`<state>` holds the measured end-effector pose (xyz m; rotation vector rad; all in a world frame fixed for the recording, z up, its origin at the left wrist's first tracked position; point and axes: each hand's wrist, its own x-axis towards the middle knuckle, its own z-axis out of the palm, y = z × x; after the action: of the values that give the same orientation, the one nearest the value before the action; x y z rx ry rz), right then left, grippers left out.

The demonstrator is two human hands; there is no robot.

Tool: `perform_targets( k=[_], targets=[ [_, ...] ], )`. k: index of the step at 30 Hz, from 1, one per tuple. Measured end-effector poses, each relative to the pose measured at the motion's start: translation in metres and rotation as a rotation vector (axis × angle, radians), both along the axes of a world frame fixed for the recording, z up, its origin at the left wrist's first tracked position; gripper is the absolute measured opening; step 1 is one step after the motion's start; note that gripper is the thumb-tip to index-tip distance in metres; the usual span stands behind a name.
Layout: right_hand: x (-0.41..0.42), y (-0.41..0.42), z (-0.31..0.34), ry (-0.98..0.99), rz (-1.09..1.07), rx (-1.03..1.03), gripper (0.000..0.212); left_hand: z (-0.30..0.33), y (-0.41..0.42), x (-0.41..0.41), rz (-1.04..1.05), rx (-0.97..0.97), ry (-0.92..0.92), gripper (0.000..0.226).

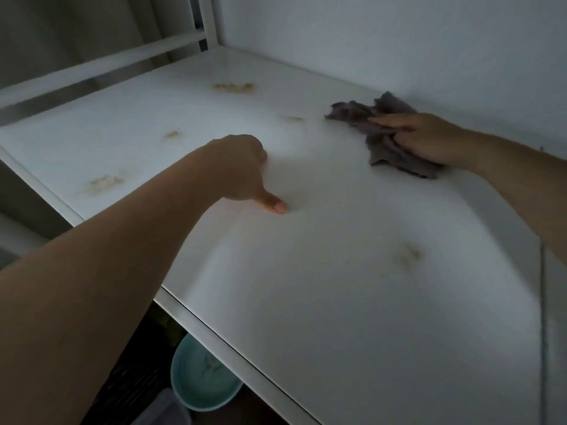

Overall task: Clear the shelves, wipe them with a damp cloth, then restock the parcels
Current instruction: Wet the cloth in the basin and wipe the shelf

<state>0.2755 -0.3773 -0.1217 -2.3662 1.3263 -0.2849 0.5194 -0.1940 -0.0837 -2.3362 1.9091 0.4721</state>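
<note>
On the shelf (306,271), a white board that runs from the near-left rim up to the wall behind, nothing stands but two hands and a cloth. Left of the shelf, white frame bars (101,69) cross at an angle, and the board's left rim runs just inside them. Brownish stains (234,87) mark the shelf toward its back and left, with another smudge nearer the front on the right. The left hand (242,170) rests knuckles-down near the middle of the shelf, its fingers curled under into a loose fist that holds nothing, its thumb stretched out with the tip on the board. Wide bare board lies around it on every side, toward the back edge and toward the front rim alike. Right of that hand, close to where the shelf meets the wall, the grey cloth (383,139) lies crumpled on the board, one end spread toward the middle of the shelf. The right hand (426,139) presses on it, the upper fingers straight across the top, the lower ones curled into the folds. Under the shelf's front rim, low on the left, a teal basin (199,378) sits on the floor.
</note>
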Motion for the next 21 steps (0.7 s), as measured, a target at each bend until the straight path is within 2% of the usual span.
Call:
perform_targets(
  k=[3,5,9,12,15,18,20,21],
  targets=[
    [-0.060,0.006,-0.005,-0.010,-0.221,-0.026,0.046,-0.004,-0.002,0.004,-0.011,0.000,0.006,0.096],
    [-0.065,0.013,-0.010,-0.010,-0.268,-0.036,0.046,-0.007,-0.003,0.004,-0.016,-0.004,0.014,0.095],
    [-0.020,0.067,-0.014,-0.100,-0.067,-0.059,0.046,-0.010,-0.004,0.003,-0.005,-0.025,0.042,0.092],
    [0.000,0.126,-0.014,-0.088,0.088,-0.049,0.057,-0.016,0.003,0.002,-0.004,-0.076,0.041,0.092],
    [-0.016,0.157,0.000,-0.070,0.143,0.116,0.064,-0.017,0.024,0.001,0.012,-0.178,0.059,0.085],
    [-0.061,0.149,0.015,-0.065,-0.163,0.133,0.059,-0.007,0.047,0.010,-0.071,-0.181,0.133,0.080],
    [-0.082,0.148,0.013,-0.020,-0.340,0.077,0.055,0.001,0.064,0.020,-0.129,-0.080,0.139,0.090],
    [-0.080,0.152,0.011,-0.007,-0.346,0.058,0.053,0.003,0.072,0.023,-0.157,-0.021,0.123,0.095]
  ],
)
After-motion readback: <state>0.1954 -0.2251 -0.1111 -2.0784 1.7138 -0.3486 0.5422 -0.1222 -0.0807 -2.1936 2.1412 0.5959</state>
